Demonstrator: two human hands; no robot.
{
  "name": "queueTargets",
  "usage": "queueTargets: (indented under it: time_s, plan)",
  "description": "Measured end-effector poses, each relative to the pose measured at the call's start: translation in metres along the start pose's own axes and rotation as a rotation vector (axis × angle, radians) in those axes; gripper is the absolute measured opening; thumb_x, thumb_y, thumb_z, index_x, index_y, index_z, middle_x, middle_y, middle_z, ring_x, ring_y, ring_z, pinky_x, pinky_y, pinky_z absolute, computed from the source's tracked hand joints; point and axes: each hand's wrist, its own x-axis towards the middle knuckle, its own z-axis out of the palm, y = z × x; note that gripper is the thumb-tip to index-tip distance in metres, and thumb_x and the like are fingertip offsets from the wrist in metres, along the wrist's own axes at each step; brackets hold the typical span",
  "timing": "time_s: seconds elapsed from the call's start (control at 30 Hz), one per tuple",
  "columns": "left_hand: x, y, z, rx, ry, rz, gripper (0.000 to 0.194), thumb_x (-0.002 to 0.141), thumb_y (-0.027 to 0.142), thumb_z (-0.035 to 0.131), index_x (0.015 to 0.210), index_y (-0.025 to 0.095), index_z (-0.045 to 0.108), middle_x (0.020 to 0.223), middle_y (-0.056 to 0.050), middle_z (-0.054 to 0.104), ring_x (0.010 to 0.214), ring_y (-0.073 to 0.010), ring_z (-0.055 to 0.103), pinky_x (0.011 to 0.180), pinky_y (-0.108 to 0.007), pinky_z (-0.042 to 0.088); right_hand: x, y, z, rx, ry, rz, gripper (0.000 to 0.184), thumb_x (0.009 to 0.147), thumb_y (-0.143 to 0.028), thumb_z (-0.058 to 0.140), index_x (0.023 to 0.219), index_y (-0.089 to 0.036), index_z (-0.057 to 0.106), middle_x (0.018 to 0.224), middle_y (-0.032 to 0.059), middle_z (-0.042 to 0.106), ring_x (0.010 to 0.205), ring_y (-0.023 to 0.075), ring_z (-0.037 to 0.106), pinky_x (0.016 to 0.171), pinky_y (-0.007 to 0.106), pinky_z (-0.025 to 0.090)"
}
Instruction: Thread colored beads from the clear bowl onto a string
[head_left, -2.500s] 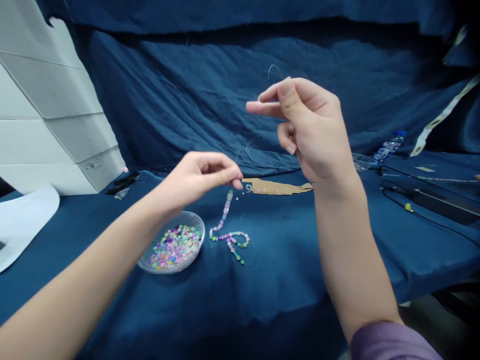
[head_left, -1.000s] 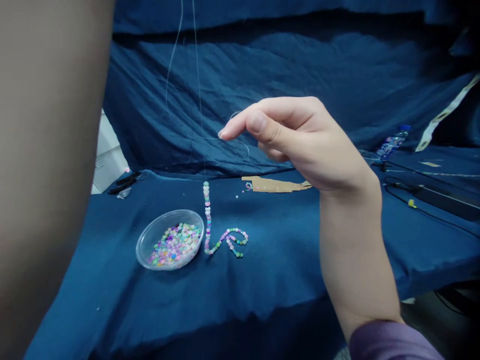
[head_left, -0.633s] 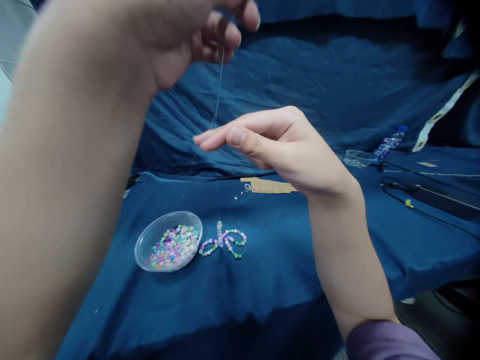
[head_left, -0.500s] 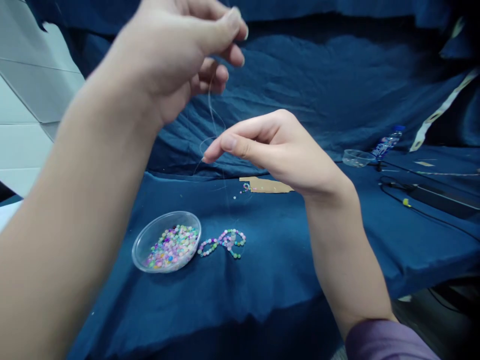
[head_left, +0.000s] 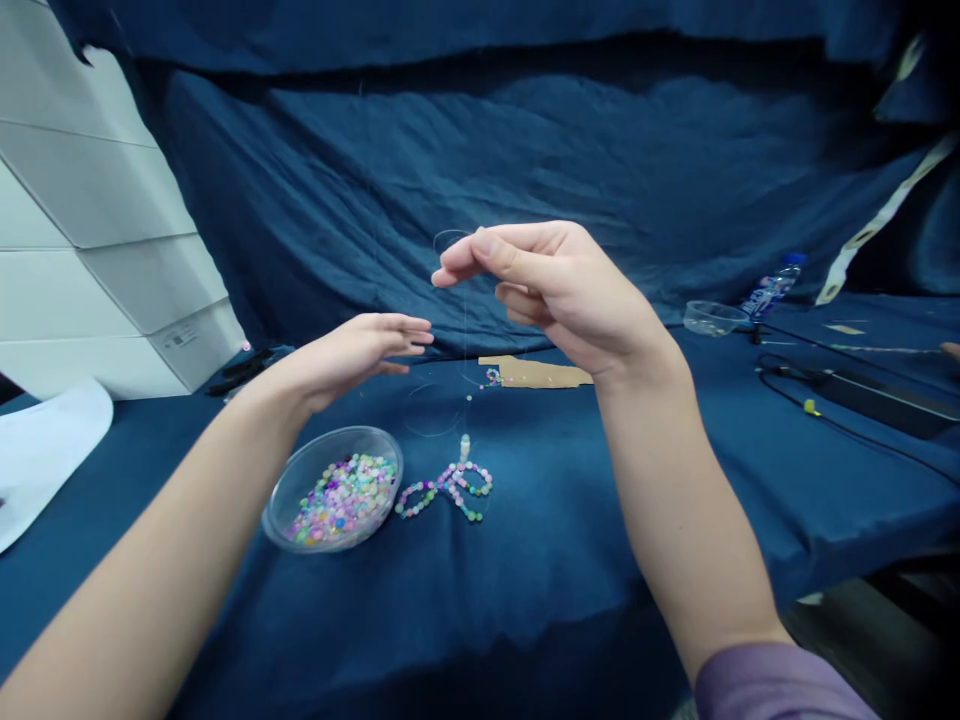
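Observation:
My right hand is raised above the cloth, its thumb and fingertips pinched on a thin clear thread. The thread falls in loose loops to a strand of pastel beads, which lies curled on the blue cloth, a short column of beads standing at its end. My left hand hangs lower, to the left of the thread, fingers apart and holding nothing. Just below it sits a clear bowl heaped with mixed beads.
A cardboard strip with a few small beads lies at the back of the blue cloth. A clear dish, a plastic bottle and black cables are to the right. White paper lies at left.
My left hand has dropped from high up to low left and no longer holds the thread. The lifted bead column has sunk down onto the cloth.

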Motion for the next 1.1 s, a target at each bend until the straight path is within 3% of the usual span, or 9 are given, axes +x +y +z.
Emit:
queueTargets:
  time_s: [0.1,0.2,0.3,0.4,0.5,0.7,0.83,0.93,1.1]
  plan:
    - [-0.009,0.004,-0.009,0.290,0.047,0.064,0.052,0.080,0.030,0.076,0.132,0.027,0.077,0.150,-0.008,0.072,0.141,-0.0346,0.064,0.111,-0.045,0.057,0.000,-0.001,-0.001,0.003,0.033,-0.003,0.038,0.098,-0.053,0.080,0.107,-0.016,0.083,0.109,0.0061,0.083,0.054,0.0066,0.046,0.041,0.025,0.021]
    - [-0.021,0.012,-0.016,0.403,0.147,0.110,0.032,0.083,0.027,0.066,0.110,0.023,0.084,0.125,-0.009,0.082,0.116,-0.0319,0.076,0.099,-0.042,0.061,-0.001,-0.005,-0.002,0.008,0.055,0.007,0.035,0.100,-0.049,0.079,0.110,-0.015,0.080,0.112,0.0053,0.083,0.056,0.0059,0.044,0.044,0.022,0.023]
    - [-0.034,0.022,-0.011,0.388,0.026,0.190,0.027,0.088,0.028,0.064,0.104,0.024,0.086,0.109,-0.007,0.085,0.104,-0.0287,0.078,0.090,-0.037,0.063,-0.001,-0.006,-0.001,0.002,0.081,0.029,0.032,0.098,-0.049,0.080,0.106,-0.018,0.080,0.111,0.0049,0.084,0.058,0.0088,0.045,0.043,0.024,0.025]
    - [-0.046,0.031,0.004,0.392,-0.107,0.323,0.036,0.095,0.035,0.072,0.129,0.032,0.081,0.128,0.000,0.082,0.123,-0.0262,0.074,0.101,-0.033,0.060,0.001,-0.005,0.001,-0.009,0.083,0.049,0.031,0.095,-0.050,0.081,0.104,-0.021,0.082,0.112,0.0036,0.085,0.056,0.0109,0.042,0.043,0.028,0.024]
    - [-0.050,0.035,0.019,0.373,-0.157,0.361,0.034,0.099,0.043,0.072,0.131,0.033,0.080,0.133,0.002,0.080,0.126,-0.0244,0.073,0.101,-0.030,0.060,0.001,-0.005,0.003,-0.016,0.068,0.050,0.034,0.099,-0.049,0.078,0.109,-0.017,0.082,0.111,0.0028,0.084,0.052,0.0069,0.030,0.045,0.027,0.017]
    - [-0.037,0.027,0.030,0.252,-0.118,0.417,0.022,0.099,0.042,0.077,0.101,0.023,0.087,0.102,0.000,0.087,0.099,-0.0189,0.078,0.087,-0.024,0.059,-0.001,-0.006,0.004,-0.037,0.080,0.040,0.030,0.100,-0.049,0.076,0.106,-0.020,0.081,0.112,0.0022,0.084,0.052,0.0095,0.022,0.045,0.028,0.014]
    - [-0.035,0.026,0.026,0.156,-0.094,0.392,0.017,0.095,0.033,0.081,0.085,0.021,0.085,0.087,0.000,0.084,0.086,-0.0135,0.076,0.081,-0.019,0.057,0.000,-0.010,-0.004,-0.058,0.104,0.065,0.030,0.095,-0.055,0.081,0.103,-0.026,0.081,0.114,0.0028,0.085,0.049,0.0100,0.032,0.041,0.031,0.018]
    - [-0.038,0.025,0.014,0.082,-0.079,0.368,0.014,0.095,0.031,0.081,0.086,0.023,0.085,0.085,0.000,0.083,0.084,-0.0113,0.074,0.078,-0.017,0.057,-0.008,-0.019,-0.027,-0.205,0.247,0.098,0.031,0.100,-0.052,0.078,0.102,-0.021,0.082,0.104,0.0074,0.086,0.047,0.0067,0.036,0.041,0.029,0.014]
    - [-0.035,0.016,-0.016,-0.026,-0.159,0.217,0.016,0.093,0.037,0.083,0.086,0.024,0.085,0.077,-0.001,0.077,0.074,-0.0101,0.072,0.065,-0.016,0.054,-0.052,-0.021,-0.106,-0.471,0.854,-0.048,0.032,0.105,-0.047,0.073,0.102,-0.018,0.084,0.094,0.0123,0.084,0.039,0.0021,0.026,0.043,0.028,0.010]
